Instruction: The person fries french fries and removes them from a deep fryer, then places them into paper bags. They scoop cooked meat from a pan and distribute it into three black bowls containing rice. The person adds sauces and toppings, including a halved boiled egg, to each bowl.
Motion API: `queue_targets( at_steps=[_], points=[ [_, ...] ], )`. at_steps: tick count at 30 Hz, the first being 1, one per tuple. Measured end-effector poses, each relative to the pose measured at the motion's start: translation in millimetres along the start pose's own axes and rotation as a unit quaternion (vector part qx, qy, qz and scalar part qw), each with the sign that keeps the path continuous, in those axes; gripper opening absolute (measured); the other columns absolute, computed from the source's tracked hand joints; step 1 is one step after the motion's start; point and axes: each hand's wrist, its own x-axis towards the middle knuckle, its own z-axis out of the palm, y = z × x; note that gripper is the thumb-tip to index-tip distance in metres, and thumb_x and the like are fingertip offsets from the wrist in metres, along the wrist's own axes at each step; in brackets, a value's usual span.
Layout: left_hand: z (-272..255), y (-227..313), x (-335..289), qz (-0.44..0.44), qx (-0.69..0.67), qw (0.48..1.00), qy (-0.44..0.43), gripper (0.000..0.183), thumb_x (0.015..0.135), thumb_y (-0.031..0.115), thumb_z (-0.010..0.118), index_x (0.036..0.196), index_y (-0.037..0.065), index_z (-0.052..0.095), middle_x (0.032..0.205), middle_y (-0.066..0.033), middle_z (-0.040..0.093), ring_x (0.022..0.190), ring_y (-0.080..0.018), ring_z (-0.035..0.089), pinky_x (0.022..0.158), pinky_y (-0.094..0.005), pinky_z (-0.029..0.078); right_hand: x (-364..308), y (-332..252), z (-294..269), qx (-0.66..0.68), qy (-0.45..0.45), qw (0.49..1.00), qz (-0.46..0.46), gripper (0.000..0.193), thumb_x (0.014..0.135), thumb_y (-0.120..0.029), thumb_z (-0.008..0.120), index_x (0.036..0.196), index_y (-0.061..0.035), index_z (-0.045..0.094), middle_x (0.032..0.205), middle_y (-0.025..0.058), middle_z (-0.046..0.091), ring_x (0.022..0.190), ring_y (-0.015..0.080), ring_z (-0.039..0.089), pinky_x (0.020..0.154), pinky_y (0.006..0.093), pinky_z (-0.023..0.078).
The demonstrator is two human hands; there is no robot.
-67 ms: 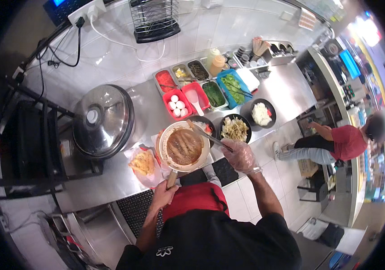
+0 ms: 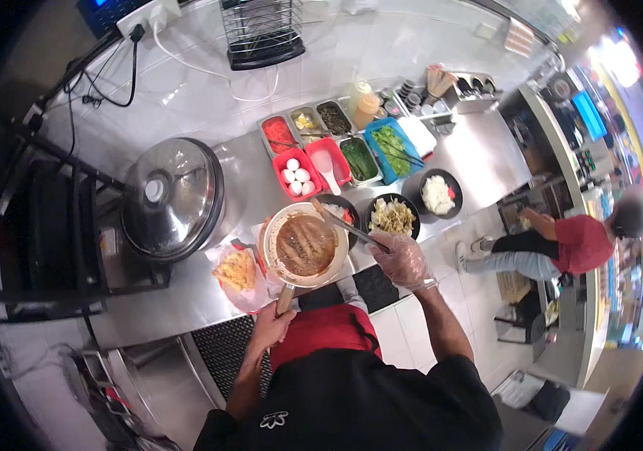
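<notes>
My bare left hand (image 2: 273, 326) is closed round the wooden handle of a pale saucepan (image 2: 269, 248), holding it over the counter's front edge. Brown sauce with strips of what looks like meat (image 2: 306, 244) fills the pan. In a clear plastic glove, my right hand (image 2: 403, 264) grips a pair of tongs (image 2: 366, 238) whose tips reach the pan's far rim. Just beyond the pan sits a black bowl of rice (image 2: 345, 214), partly hidden by pan and tongs. Beside it stand a black bowl with a pale shredded topping (image 2: 392, 217) and another rice bowl (image 2: 439, 193).
Left of the pan, fried food (image 2: 236, 270) lies on paper in a red basket. A large lidded cooker (image 2: 171, 199) stands farther left. Behind are eggs in a red tub (image 2: 297, 177), greens in a blue tub (image 2: 391, 146) and several metal tubs. A co-worker (image 2: 577, 240) stands at right.
The view has shifted very slightly. Both hands, the pan and the tongs keep nearly the same positions.
</notes>
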Motion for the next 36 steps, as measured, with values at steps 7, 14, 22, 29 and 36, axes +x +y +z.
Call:
queue_targets(
  at_steps=[7, 14, 22, 29, 36],
  points=[
    [82, -3, -22, -0.011, -0.068, 0.986, 0.154, 0.015, 0.100, 0.012, 0.066, 0.093, 0.003, 0.057, 0.061, -0.0016, 0.056, 0.043, -0.0118, 0.050, 0.040, -0.0320, 0.039, 58, 60, -37, -0.008, -0.062, 0.991, -0.121, 0.033, 0.096, -0.031, 0.068, 0.113, -0.0035, 0.070, 0.096, 0.0230, 0.071, 0.093, 0.0423, 0.070, 0.081, 0.0484, 0.056],
    [154, -18, -41, -0.051, -0.160, 0.947, 0.275, 0.016, 0.099, 0.012, 0.069, 0.092, 0.003, 0.057, 0.060, -0.0007, 0.054, 0.043, -0.0108, 0.049, 0.039, -0.0307, 0.038, 101, 97, -46, -0.079, -0.156, 0.964, -0.199, 0.027, 0.097, -0.026, 0.064, 0.111, -0.0028, 0.066, 0.093, 0.0215, 0.070, 0.090, 0.0429, 0.068, 0.077, 0.0520, 0.054],
    [186, -31, -47, -0.031, -0.248, 0.913, 0.322, 0.012, 0.099, 0.010, 0.068, 0.094, 0.003, 0.059, 0.060, -0.0002, 0.054, 0.043, -0.0096, 0.049, 0.039, -0.0301, 0.038, 121, 129, -7, -0.198, -0.168, 0.932, -0.253, 0.027, 0.100, -0.031, 0.058, 0.100, -0.0047, 0.065, 0.088, 0.0191, 0.068, 0.084, 0.0407, 0.068, 0.072, 0.0502, 0.056],
    [190, -36, -49, -0.023, -0.258, 0.904, 0.339, 0.013, 0.099, 0.011, 0.067, 0.093, 0.003, 0.060, 0.060, 0.0000, 0.055, 0.042, -0.0101, 0.049, 0.040, -0.0295, 0.038, 135, 136, 32, -0.189, -0.195, 0.927, -0.258, 0.031, 0.097, -0.034, 0.062, 0.104, -0.0041, 0.067, 0.093, 0.0195, 0.071, 0.091, 0.0414, 0.069, 0.081, 0.0505, 0.056],
    [184, -32, -45, -0.009, -0.213, 0.913, 0.348, 0.013, 0.099, 0.012, 0.067, 0.094, 0.002, 0.060, 0.060, -0.0008, 0.056, 0.042, -0.0109, 0.050, 0.040, -0.0298, 0.038, 119, 98, -8, -0.193, -0.231, 0.941, -0.156, 0.042, 0.097, -0.038, 0.061, 0.118, -0.0025, 0.069, 0.109, 0.0228, 0.072, 0.103, 0.0410, 0.069, 0.091, 0.0499, 0.055]
  ],
)
